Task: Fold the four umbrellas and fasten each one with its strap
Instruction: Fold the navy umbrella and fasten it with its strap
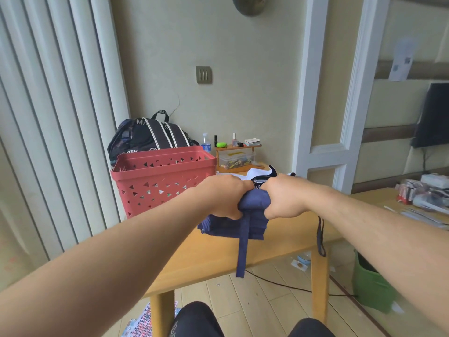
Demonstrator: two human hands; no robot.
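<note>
Left hand (224, 199) and right hand (283, 197) are each clenching a grip on the blue umbrella (252, 203) above the table (218, 259); its strap (243, 249) is hanging loose.

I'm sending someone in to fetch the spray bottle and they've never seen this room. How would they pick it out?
Start at the wooden table and find the big red plastic basket with triangle holes at its far left. Just behind the basket's right corner, against the wall, stands the small clear spray bottle with a blue label. It is taller and paler than the lime-green case beside it.
</note>
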